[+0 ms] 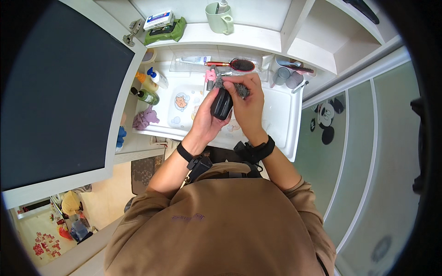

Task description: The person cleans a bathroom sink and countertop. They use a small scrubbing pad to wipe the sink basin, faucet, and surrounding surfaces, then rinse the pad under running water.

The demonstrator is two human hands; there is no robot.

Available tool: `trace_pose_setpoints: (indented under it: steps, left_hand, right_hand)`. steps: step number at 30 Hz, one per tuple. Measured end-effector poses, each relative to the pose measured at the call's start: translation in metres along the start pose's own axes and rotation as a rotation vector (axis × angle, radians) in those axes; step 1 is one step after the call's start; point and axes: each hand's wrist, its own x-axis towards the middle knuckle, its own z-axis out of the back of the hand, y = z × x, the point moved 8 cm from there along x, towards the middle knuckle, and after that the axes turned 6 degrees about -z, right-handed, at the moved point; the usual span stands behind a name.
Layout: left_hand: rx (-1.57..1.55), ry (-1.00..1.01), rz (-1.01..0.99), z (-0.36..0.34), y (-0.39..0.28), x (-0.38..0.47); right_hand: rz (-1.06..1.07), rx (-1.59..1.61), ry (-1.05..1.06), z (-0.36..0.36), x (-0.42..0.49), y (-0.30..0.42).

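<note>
My left hand [208, 119] is closed around a small glossy black object [222, 105], perhaps a case or an electric shaver, above the white washbasin [276, 119]. At its upper end, the fingers of my right hand [249, 100] pinch a grey fuzzy thing [241, 90], whose kind I cannot tell; part of it hangs behind those fingers. Just beyond my hands, a pink figure [210, 75] sits by the faucet, which is partly hidden. Cartoon bear stickers [181, 101] show on the basin floor.
Pump bottles [159, 78] and a purple cloth [145, 118] lie along the basin's left side. Behind are a red hairbrush [241, 64], a tube [195, 60] and cups [281, 76]. An open mirror door [69, 86] stands left; a shelf [255, 34] holds a green mug [219, 19].
</note>
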Motion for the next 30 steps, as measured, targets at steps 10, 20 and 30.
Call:
trace_pose_setpoints:
  steps: [10,20,30]
  left_hand:
    - [0.172,0.518,-0.040,-0.012,-0.009,-0.012]
    - [0.225,0.486,-0.176,-0.012,-0.026,-0.009]
    - [0.030,0.352,-0.162,-0.016,-0.041,-0.018]
  right_hand:
    - [-0.174,0.187,0.078,0.004,0.008,-0.016]
    - [-0.256,0.365,-0.024,0.008,-0.001,-0.033]
    - [0.224,-0.135,0.038,-0.010,-0.009,0.007]
